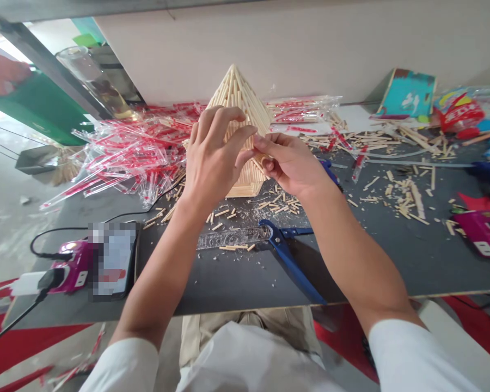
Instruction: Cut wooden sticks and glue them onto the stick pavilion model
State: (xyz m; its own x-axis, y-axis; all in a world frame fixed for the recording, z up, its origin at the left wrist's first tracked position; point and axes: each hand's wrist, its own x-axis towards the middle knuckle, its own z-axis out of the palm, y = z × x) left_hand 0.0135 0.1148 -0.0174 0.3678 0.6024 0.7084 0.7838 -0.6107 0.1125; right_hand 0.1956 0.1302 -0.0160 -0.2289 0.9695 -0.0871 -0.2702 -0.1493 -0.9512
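A pointed model built from pale wooden sticks [233, 90] stands on the dark table, its lower middle hidden behind my hands. My left hand [214, 147] is raised in front of it, fingers bent and spread, with a gap between thumb and index finger. Close by on the right, my right hand [292, 160] is closed, thumb and fingers pinching a small wooden piece [261, 159]. That piece is partly covered by the fingers, so its full shape is unclear. Below the hands lie a clear plastic ruler [232, 238] and a blue-handled cutter [289, 258].
Red-and-clear plastic wrappers [147, 144] are heaped at the left. Cut stick pieces [408, 196] lie scattered at the right. A phone [116, 261] lies beside a purple power socket [75, 264] with cables; another purple socket [479, 231] is at the right edge.
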